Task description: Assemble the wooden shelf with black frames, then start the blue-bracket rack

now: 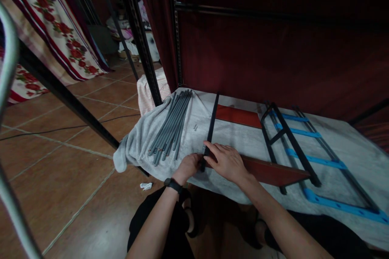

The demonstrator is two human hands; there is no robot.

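A black metal bar (212, 123) lies lengthwise away from me on the grey cloth, at the left ends of two reddish-brown boards. My left hand (191, 166), with a dark watch on its wrist, is closed at the bar's near end; its fingertips are partly hidden. From the other side my right hand (227, 162) grips the same end between thumb and fingers, beside a small shiny fitting (204, 147). The near board (270, 171) runs right from under my right hand. Farther back lies the other board (240, 116). Both reach a black metal frame (279, 133).
Left of the bar lies a bundle of grey rods (172, 127), with several small screws (195, 127) beside it. Dark rails with blue strips (316, 164) rest at the right. A black upright post (142, 44) and a slanted bar (69, 99) stand at the left.
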